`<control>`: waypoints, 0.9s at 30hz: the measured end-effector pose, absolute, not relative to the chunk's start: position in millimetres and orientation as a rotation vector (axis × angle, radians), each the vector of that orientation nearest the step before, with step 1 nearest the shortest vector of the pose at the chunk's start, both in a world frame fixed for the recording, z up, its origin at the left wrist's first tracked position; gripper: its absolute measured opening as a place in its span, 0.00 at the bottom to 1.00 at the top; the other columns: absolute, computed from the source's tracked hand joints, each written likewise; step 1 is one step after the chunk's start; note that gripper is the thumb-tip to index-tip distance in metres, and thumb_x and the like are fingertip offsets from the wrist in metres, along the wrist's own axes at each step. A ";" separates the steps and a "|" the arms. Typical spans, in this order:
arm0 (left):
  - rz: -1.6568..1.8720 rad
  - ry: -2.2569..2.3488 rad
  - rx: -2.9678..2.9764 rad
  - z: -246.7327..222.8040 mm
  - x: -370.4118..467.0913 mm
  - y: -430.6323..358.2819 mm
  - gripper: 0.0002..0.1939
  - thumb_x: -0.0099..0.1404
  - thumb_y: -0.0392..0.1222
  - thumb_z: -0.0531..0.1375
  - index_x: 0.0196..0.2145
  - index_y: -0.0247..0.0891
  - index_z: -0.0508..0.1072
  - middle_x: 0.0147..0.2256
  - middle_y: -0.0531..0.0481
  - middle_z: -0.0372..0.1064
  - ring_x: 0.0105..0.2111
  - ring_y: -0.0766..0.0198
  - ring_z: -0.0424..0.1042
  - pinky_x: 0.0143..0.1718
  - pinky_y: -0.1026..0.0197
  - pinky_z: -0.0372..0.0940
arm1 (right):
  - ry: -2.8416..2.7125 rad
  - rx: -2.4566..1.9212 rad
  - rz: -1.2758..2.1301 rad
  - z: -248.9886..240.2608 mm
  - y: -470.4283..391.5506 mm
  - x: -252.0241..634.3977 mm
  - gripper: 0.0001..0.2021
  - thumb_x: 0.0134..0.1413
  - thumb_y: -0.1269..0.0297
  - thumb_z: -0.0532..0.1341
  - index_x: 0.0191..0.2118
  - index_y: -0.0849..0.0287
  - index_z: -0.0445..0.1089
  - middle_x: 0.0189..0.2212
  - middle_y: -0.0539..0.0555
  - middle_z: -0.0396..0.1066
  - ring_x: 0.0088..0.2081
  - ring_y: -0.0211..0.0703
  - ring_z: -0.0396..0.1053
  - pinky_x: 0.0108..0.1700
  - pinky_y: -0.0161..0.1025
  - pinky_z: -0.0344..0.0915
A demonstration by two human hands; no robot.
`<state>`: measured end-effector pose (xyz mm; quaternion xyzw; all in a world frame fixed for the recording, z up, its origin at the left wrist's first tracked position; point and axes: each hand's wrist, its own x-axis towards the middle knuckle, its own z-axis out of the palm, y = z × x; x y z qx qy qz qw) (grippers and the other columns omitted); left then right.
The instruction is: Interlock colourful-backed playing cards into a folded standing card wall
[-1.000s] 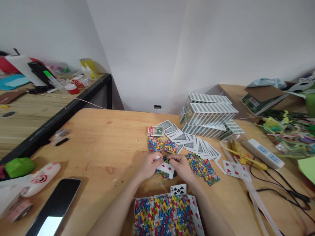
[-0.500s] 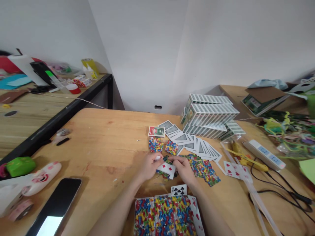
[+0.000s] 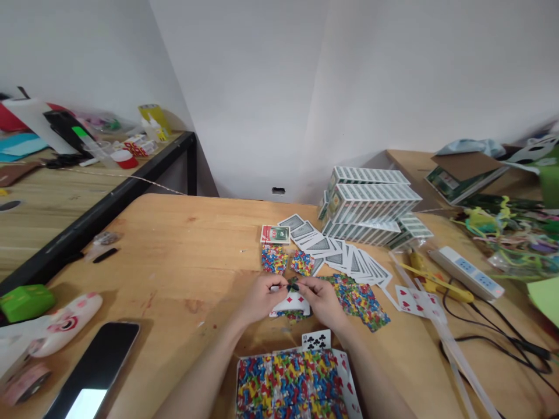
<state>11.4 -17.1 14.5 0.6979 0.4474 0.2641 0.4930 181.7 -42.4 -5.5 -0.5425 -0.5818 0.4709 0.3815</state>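
Note:
My left hand [image 3: 261,298] and my right hand [image 3: 321,299] meet over the middle of the table, fingers closed in a pinch. Between them they grip a playing card [image 3: 290,302] with red diamonds, which looks bowed. Something small and dark green [image 3: 292,284] shows at the fingertips; I cannot make out what it is. Below the card, part of a colourful patterned piece is visible. Nearer me, between my forearms, lies a panel [image 3: 288,378] covered in the same multicoloured pattern. A ten of clubs [image 3: 316,340] and a hearts card [image 3: 348,381] stick out from its edges.
Grey-backed cards [image 3: 332,250] fan out beyond my hands, near a card box [image 3: 275,234] and patterned pieces [image 3: 369,305]. Card cartons [image 3: 373,201] are stacked behind. On the right are a yellow glue gun [image 3: 432,279] and a power strip [image 3: 467,270]; a phone [image 3: 98,361] lies left.
My hands have drawn closer together at the card's upper edge. The diamonds card has turned more level and now looks bowed. The whole view has shifted slightly.

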 end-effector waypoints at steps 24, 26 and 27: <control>0.598 1.150 1.771 2.5 5.0 -20.0 0.15 0.51 0.32 0.49 0.29 0.32 0.75 0.21 0.51 0.67 0.18 0.71 0.58 0.19 0.69 0.51 | -1.552 -1.392 1.167 -2.2 -43.3 183.1 0.15 0.51 0.58 0.54 0.25 0.62 0.72 0.21 0.51 0.68 0.25 0.39 0.62 0.27 0.33 0.58; 0.621 1.141 1.726 3.0 2.5 -19.5 0.16 0.52 0.32 0.49 0.30 0.31 0.75 0.22 0.50 0.69 0.19 0.70 0.59 0.20 0.68 0.52 | -1.532 -1.401 1.165 -2.5 -43.3 184.6 0.15 0.51 0.57 0.55 0.26 0.62 0.72 0.21 0.52 0.68 0.25 0.39 0.62 0.26 0.33 0.58; 0.630 1.123 1.709 4.4 1.8 -19.1 0.15 0.52 0.33 0.49 0.30 0.31 0.75 0.22 0.50 0.69 0.19 0.69 0.59 0.20 0.68 0.52 | -1.528 -1.403 1.163 -2.6 -43.2 185.0 0.15 0.52 0.57 0.54 0.26 0.61 0.72 0.21 0.52 0.68 0.24 0.39 0.62 0.26 0.33 0.58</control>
